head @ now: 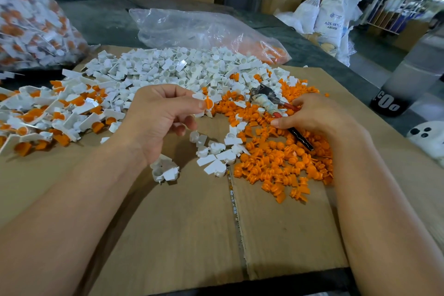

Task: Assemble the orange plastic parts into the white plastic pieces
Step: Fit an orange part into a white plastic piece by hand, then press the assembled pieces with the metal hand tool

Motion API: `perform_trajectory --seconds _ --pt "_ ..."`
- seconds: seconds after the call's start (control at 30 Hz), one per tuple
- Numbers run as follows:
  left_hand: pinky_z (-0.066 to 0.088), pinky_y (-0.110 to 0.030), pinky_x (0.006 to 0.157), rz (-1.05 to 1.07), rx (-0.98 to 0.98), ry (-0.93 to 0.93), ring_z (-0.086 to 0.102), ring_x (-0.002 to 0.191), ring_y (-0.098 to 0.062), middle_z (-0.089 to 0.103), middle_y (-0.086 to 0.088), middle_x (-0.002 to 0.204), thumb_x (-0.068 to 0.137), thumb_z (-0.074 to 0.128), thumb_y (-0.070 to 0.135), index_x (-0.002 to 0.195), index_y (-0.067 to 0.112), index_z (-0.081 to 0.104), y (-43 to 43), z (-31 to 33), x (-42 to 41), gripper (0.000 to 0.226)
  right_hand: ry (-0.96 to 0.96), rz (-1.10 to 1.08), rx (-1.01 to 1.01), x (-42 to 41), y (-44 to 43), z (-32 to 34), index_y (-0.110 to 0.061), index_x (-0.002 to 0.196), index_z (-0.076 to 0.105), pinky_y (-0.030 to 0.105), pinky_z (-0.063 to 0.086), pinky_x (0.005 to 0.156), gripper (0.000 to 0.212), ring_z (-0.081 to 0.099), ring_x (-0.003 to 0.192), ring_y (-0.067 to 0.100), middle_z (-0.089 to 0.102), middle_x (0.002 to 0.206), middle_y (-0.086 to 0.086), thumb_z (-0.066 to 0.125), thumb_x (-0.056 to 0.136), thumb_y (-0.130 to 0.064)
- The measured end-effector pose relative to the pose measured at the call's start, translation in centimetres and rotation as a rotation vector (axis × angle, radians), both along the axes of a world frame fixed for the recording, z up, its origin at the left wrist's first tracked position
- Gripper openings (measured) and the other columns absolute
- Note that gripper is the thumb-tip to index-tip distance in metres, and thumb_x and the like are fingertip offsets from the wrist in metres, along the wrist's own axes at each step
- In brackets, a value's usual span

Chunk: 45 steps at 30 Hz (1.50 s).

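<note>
Partway: heap of assembled white-and-orange plastic pieces (36, 113) mid-left, big piles of loose white plastic pieces (180, 67) and orange plastic parts (283, 158) remain; left hand (163, 115) pinches one white-orange unit (207, 103), right hand (310, 118) curled on the orange pile, grip unclear.

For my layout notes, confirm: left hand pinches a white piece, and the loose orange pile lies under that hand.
Not quite. In the head view the left hand pinches the white piece, but the loose orange pile lies under the right hand.
</note>
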<state>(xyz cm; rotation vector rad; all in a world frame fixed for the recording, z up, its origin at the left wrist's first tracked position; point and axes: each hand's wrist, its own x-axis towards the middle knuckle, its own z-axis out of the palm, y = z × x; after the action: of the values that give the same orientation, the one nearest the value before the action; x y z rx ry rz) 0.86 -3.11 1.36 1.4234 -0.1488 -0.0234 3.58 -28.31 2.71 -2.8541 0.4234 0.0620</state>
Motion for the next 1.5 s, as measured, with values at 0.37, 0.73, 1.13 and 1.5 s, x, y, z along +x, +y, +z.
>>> perform_trajectory --seconds 0.37,0.73,1.13,1.5 --pt "0.039 -0.015 0.039 0.026 -0.037 0.021 0.056 0.042 -0.011 0.063 -0.003 0.057 0.042 0.073 0.019 0.063 0.011 0.059 0.1 0.0 0.1 0.026 -0.346 -0.003 0.096 -1.0 0.5 0.7 -0.017 0.118 0.052 0.031 0.034 0.073 0.056 0.046 0.095 0.017 0.052 0.114 0.002 0.070 0.070 -0.039" --pt "0.044 -0.015 0.042 0.085 -0.148 0.002 0.063 0.050 -0.011 0.066 -0.001 0.056 0.071 0.069 -0.002 0.065 0.010 0.058 0.0 -0.1 0.6 0.018 -0.634 0.251 0.259 -2.5 4.6 1.7 -0.008 0.089 0.056 0.032 0.031 0.055 0.008 0.039 0.058 0.010 0.048 0.068 -0.002 0.049 0.084 -0.009" --pt "0.047 -0.017 0.048 0.204 -0.007 -0.261 0.065 0.056 -0.011 0.061 0.007 0.052 0.075 0.071 -0.001 0.063 0.017 0.060 -0.3 -0.4 0.6 0.024 -0.647 0.502 -0.013 -3.1 6.0 1.5 -0.026 0.081 0.041 0.031 0.018 0.057 0.015 0.036 0.073 0.013 0.034 0.068 -0.016 0.055 0.085 -0.021" --pt "0.046 -0.016 0.048 0.190 -0.306 -0.144 0.067 0.056 -0.012 0.065 0.003 0.056 0.075 0.069 0.000 0.052 0.020 0.063 0.1 0.0 1.1 0.031 -0.504 0.555 0.004 -3.0 7.0 0.7 -0.032 0.069 0.033 0.011 0.025 0.052 0.028 0.035 0.059 0.000 0.035 0.065 -0.017 0.055 0.085 -0.023"
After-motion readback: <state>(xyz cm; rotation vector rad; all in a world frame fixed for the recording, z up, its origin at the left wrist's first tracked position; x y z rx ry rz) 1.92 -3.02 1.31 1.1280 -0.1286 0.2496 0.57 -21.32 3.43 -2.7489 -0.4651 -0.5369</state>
